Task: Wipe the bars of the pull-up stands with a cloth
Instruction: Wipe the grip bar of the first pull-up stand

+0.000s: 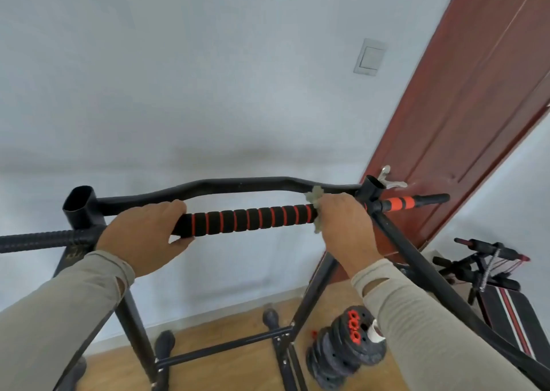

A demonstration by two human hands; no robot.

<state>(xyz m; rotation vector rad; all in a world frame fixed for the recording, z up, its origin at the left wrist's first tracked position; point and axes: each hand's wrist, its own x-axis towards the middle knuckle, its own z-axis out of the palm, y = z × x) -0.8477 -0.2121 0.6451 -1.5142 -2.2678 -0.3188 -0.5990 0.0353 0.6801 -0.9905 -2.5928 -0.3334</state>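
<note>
The pull-up stand's front bar (250, 219) runs across the middle, wrapped in black foam with orange rings. My left hand (145, 235) grips its left end, fingers curled over the top and thumb under. My right hand (342, 227) grips the bar's right end with a greyish cloth (316, 195) bunched under the fingers, tufts showing above and below the hand. A bare black curved bar (238, 186) runs behind, between two open tube ends (80, 203). The bar's orange-ringed right tip (407, 202) sticks out past the upright.
A red-brown door (464, 116) with a metal handle (390, 179) stands close behind the right end. Stacked black weight plates (342, 352) lie on the wooden floor by the stand's base. A folded exercise bench (500, 286) sits at right. A white wall lies behind.
</note>
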